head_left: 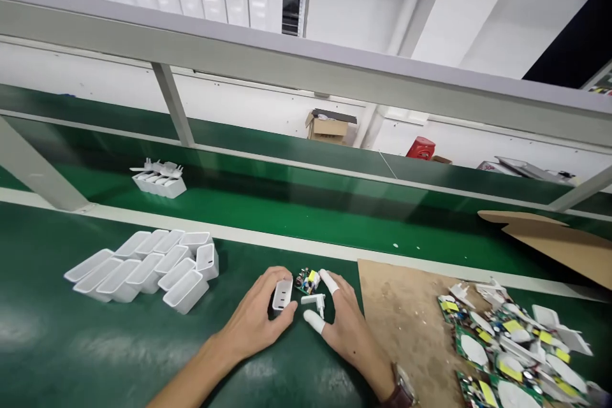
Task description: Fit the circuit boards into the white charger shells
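Note:
My left hand [264,309] is closed around a white plastic charger housing [282,294], whose slotted end faces up. My right hand [340,312] wears white finger covers on thumb and forefinger. Its fingers are spread around a small circuit board [306,280] with a yellow-topped component and a white plastic plug piece [314,300]. Both parts lie between my two hands, and whether the right fingertips touch them I cannot tell. A group of white charger housings [148,262] stands left of my hands, most with their open ends up.
A pile of circuit boards with white plastic parts [514,347] covers the right end of a cardboard sheet [401,325]. Beyond the bench edge runs a green conveyor belt [268,204], carrying filled white housings [160,180]. A metal frame rail [306,67] crosses above.

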Demonstrator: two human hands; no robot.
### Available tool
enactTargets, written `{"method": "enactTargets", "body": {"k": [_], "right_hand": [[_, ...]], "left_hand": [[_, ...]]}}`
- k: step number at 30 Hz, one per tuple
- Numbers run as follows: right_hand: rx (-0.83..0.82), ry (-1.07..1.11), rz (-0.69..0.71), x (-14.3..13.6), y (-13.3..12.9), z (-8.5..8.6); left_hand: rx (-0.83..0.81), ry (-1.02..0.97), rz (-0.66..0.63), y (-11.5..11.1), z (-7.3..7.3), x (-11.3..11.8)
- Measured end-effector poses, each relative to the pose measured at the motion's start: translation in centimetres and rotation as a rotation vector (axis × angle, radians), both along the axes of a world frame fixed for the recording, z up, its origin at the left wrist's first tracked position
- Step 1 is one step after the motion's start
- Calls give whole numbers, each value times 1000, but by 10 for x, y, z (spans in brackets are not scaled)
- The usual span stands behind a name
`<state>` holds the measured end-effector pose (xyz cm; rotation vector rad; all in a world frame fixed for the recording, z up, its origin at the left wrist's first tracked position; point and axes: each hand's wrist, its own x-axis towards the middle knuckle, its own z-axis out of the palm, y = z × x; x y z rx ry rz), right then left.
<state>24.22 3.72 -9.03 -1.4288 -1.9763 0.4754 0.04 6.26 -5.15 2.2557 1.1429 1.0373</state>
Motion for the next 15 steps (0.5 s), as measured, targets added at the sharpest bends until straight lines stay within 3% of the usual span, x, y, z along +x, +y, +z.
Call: {"method": "enactTargets", "body": {"k": [3, 8, 15], "right_hand": [[60, 31, 22, 5, 2, -1], [18, 52, 67, 21, -8, 10], [90, -45, 26, -12, -15, 16]], "left_hand": [[88, 66, 25, 2, 0, -4], [265, 230, 4, 7, -1, -2], [364, 316, -10, 4, 5, 20]]}}
